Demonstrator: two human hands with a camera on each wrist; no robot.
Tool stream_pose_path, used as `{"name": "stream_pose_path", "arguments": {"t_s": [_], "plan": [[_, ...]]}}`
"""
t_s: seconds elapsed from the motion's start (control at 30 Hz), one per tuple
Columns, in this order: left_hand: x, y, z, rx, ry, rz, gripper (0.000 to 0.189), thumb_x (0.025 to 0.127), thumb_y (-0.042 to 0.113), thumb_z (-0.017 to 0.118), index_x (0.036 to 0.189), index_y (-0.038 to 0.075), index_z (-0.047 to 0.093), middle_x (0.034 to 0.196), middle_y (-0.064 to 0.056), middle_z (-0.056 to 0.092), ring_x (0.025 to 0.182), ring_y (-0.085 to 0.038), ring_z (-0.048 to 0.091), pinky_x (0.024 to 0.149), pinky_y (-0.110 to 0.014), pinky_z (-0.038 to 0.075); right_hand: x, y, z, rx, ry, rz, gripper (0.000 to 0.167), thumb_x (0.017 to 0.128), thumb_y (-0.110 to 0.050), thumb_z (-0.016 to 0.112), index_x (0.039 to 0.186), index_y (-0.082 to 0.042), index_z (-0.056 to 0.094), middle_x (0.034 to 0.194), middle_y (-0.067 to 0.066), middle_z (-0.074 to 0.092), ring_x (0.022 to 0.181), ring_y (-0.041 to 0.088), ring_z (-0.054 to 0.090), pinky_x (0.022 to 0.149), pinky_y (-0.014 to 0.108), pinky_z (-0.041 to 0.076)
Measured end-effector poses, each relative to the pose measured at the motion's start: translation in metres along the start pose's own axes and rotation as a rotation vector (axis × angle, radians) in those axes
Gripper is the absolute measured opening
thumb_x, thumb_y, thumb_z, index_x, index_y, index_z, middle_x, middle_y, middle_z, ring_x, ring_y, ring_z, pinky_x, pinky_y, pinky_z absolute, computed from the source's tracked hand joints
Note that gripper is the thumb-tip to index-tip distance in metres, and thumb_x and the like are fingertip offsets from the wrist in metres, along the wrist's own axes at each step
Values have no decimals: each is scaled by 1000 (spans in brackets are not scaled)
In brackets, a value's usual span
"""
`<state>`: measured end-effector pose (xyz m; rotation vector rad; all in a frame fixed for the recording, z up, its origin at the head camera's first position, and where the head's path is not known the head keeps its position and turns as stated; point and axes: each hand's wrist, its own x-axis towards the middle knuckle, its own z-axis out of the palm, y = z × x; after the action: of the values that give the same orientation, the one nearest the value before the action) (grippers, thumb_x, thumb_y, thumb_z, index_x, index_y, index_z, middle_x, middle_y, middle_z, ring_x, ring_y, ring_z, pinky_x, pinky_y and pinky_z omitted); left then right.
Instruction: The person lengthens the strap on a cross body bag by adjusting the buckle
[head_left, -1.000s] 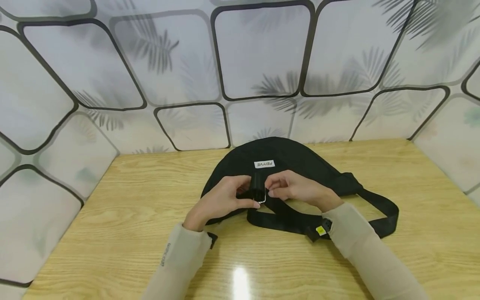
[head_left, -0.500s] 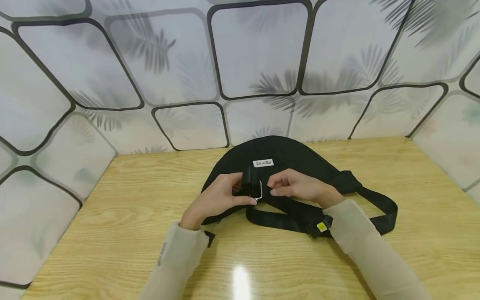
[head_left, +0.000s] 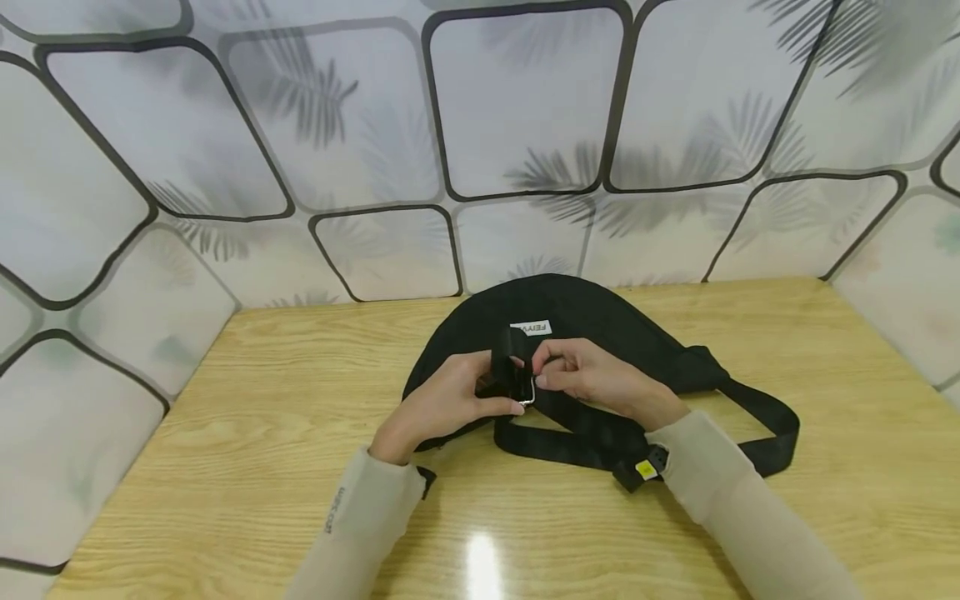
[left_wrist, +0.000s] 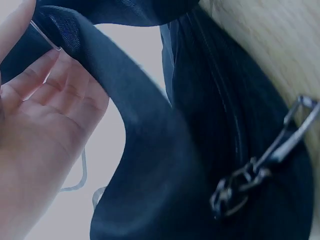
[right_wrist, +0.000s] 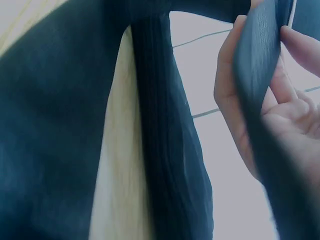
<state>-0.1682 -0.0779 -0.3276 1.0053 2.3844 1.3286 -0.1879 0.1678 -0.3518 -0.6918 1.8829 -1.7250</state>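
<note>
A black waist bag with a white FEIYVE label lies on the table, label upside down. My left hand holds a raised fold of its black webbing strap, thumb at the lower end of a thin metal buckle. From the other side my right hand pinches at the strap beside the buckle, index finger and thumb close together. In the right wrist view, strap crosses in front of the right fingers, hiding part of the grip. A metal zipper pull hangs near the left hand.
A loop of strap spreads right across the wooden table. Small dark wrist devices sit at the cuffs. Patterned cloth panels enclose the back and sides.
The right hand was apart from the buckle half a second ago and has come back against it. Strap and buckle, held in the left hand, tilted left, then returned right.
</note>
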Motion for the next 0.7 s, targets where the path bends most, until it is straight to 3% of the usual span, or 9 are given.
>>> {"name": "stream_pose_path", "arguments": {"t_s": [0.03, 0.17, 0.43, 0.7], "plan": [[-1, 0, -1, 10, 5, 1, 39, 92, 12, 78, 126, 0, 65, 111, -6, 71, 96, -12, 68, 85, -30, 52, -1, 1, -1, 10, -4, 0, 8, 99, 5, 57, 106, 2, 57, 70, -4, 54, 53, 6, 33, 51, 22, 26], [-3, 0, -2, 32, 25, -4, 41, 92, 12, 78, 128, 1, 65, 112, -7, 70, 97, -15, 68, 83, -30, 53, -4, 4, -3, 40, -13, -24, 17, 96, 11, 57, 111, 5, 57, 85, 1, 64, 70, 9, 48, 62, 20, 40], [1, -2, 4, -3, 0, 26, 35, 93, 11, 77, 124, 2, 65, 114, -6, 70, 99, -11, 67, 87, -33, 52, 0, 1, 7, 56, 95, -87, 19, 95, 13, 57, 113, 9, 52, 96, 1, 73, 92, 10, 67, 84, 24, 53], [0, -2, 3, 32, 15, 26, 35, 95, 15, 74, 127, 2, 64, 119, -7, 69, 105, -16, 67, 91, -33, 52, -1, -5, 11, 28, 105, -63, 20, 96, 9, 56, 116, 10, 52, 96, 5, 69, 90, 15, 65, 82, 27, 53]]}}
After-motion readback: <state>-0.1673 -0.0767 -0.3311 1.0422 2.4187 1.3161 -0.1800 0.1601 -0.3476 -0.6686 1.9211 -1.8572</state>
